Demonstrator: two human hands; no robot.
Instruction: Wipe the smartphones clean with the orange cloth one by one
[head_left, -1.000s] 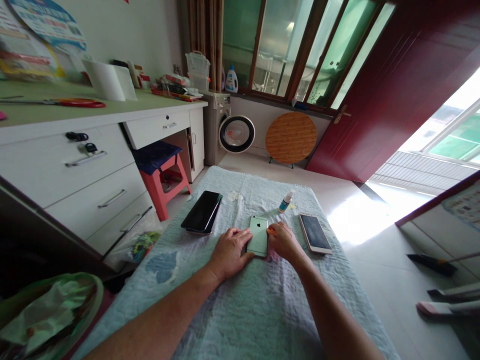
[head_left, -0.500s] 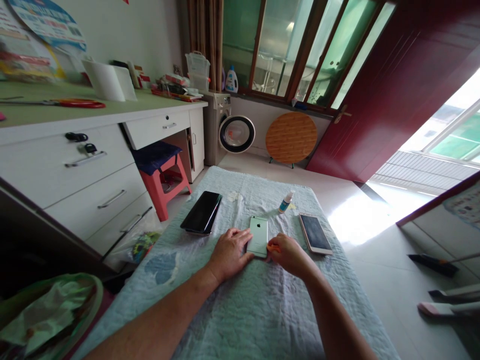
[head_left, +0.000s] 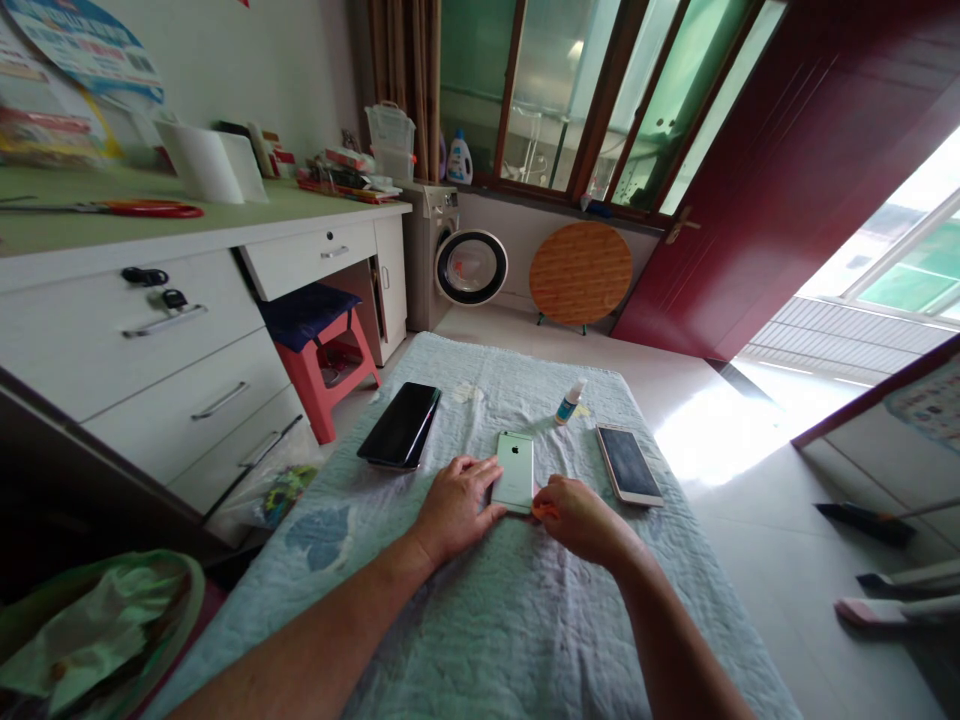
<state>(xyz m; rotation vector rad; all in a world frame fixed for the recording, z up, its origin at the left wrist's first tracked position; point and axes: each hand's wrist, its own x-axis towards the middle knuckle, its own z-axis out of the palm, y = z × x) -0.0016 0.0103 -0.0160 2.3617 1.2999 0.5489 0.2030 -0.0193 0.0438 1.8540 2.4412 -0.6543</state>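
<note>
A silver phone (head_left: 514,470) lies back side up on the pale blue quilted cloth (head_left: 480,620). My left hand (head_left: 457,505) rests at its left edge, fingers and thumb spread against the side and lower corner, holding nothing up. Pinched in my right hand (head_left: 577,515) is a small orange cloth or pad (head_left: 546,511), which touches the phone's lower right edge; its exact shape is mostly hidden by the fingers.
Dark phones or a tablet (head_left: 401,425) lie stacked at the left. Beyond the silver phone stands a small spray bottle (head_left: 569,403). To the right is a white-framed phone (head_left: 628,466). A red stool (head_left: 322,390) stands beyond the cloth's left edge.
My right hand has shifted slightly down along the phone's right edge with the orange item. My left hand stays at the left edge. The whole view has moved slightly.
</note>
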